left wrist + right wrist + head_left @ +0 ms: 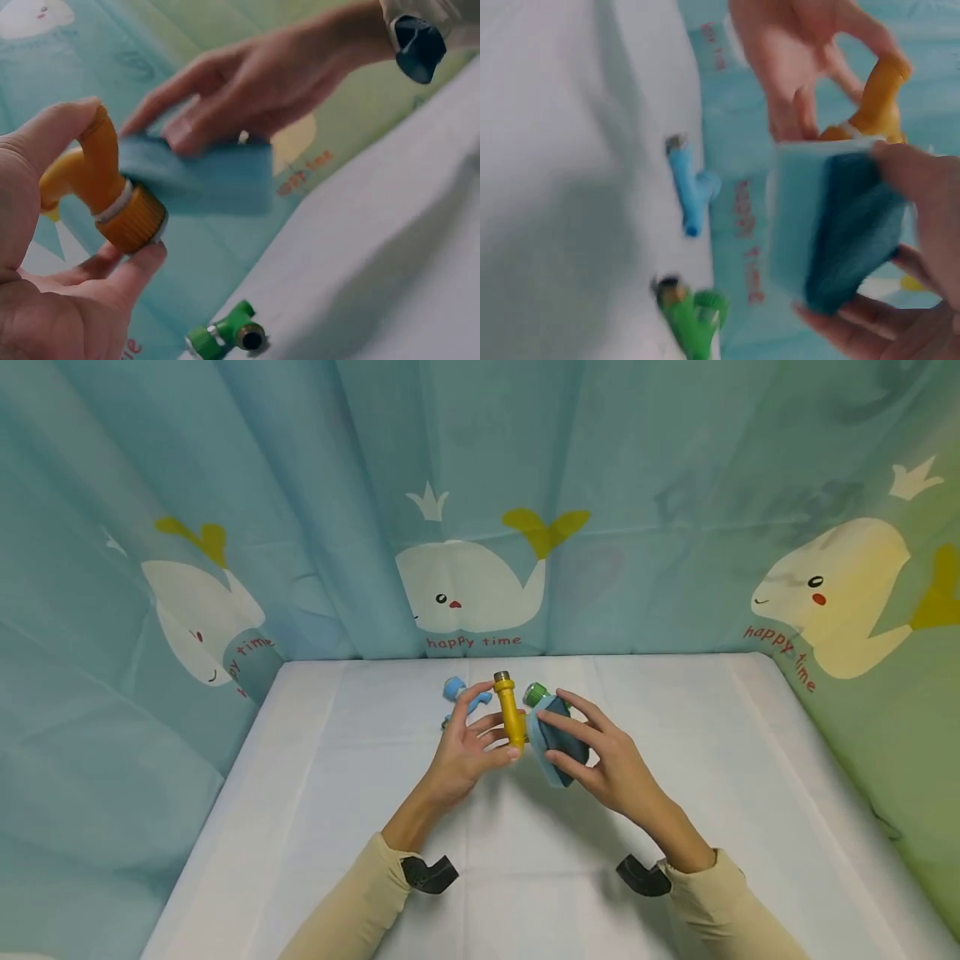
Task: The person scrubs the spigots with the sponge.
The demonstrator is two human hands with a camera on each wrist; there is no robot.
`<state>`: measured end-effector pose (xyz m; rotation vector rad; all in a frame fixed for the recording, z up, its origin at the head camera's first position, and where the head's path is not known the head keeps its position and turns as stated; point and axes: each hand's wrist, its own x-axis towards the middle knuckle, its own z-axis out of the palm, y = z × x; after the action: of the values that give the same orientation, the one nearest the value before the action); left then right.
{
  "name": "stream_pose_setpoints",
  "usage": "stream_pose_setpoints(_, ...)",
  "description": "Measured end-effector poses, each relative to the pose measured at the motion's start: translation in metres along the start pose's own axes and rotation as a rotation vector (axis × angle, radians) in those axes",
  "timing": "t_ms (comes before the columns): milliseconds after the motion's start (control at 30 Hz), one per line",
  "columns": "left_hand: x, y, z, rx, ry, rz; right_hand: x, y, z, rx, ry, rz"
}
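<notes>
My left hand (pixel 467 750) holds a yellow branched pipe fitting (pixel 511 714) between thumb and fingertips, raised above the table. One end of the fitting is a metal thread; in the left wrist view a ribbed collar (pixel 135 221) shows at another end. From the right, my right hand (pixel 618 764) grips a sponge (pixel 802 217), light blue on one side and dark blue on the other. The sponge is against or very close to the fitting's side; contact is hard to tell as it blurs in the left wrist view.
Behind the hands, a blue fitting (pixel 454 687) and a green fitting (pixel 536 693) lie near the far edge of the white-covered table (pixel 360 752). A curtain (pixel 637 593) printed with whales hangs around the table's back and sides.
</notes>
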<state>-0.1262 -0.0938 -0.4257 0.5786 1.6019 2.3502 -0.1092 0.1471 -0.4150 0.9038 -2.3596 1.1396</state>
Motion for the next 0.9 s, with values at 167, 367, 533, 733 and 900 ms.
stream_pose_setpoints(167, -0.003, -0.001, -0.002, 0.000, -0.019, 0.035, 0.001, -0.007, 0.001, 0.060, -0.022, -0.024)
stream_pose_setpoints(367, -0.008, -0.002, -0.002, 0.062, -0.105, 0.091, 0.007, -0.006, -0.008, 0.009, -0.004, 0.042)
stream_pose_setpoints(533, -0.006, -0.005, -0.001, 0.112, -0.112, 0.100, 0.013, -0.013, -0.008, 0.164, -0.005, 0.051)
stream_pose_setpoints(733, -0.012, -0.007, -0.002, 0.140, -0.115, 0.117, 0.012, -0.008, -0.008, 0.069, -0.110, 0.137)
stream_pose_setpoints(900, -0.012, -0.007, -0.005, 0.110, -0.101, 0.115, 0.015, -0.011, -0.008, 0.184, -0.113, 0.126)
